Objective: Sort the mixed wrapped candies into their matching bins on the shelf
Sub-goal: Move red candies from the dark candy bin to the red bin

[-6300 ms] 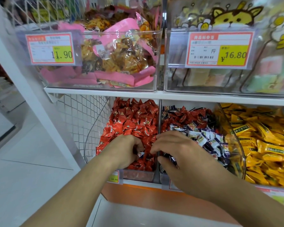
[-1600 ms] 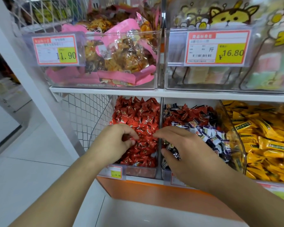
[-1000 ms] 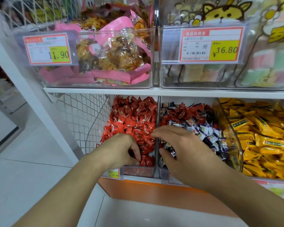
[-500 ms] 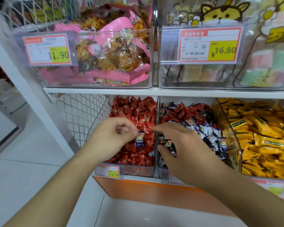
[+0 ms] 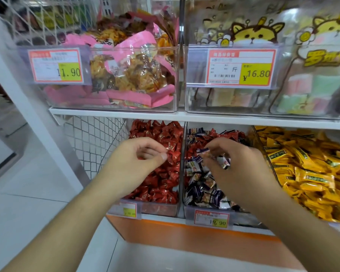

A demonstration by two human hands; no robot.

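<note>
On my feed I see a white shelf board point(image 5: 204, 117) running across the view, carried on a slanting white upright point(image 5: 37, 122) at the left, with a white wire mesh panel point(image 5: 92, 142) behind it. Below the lower row runs an orange base strip point(image 5: 185, 236) over a white ledge point(image 5: 165, 258). The floor point(image 5: 28, 213) at the left is pale glossy tile under even, soft light.
</note>
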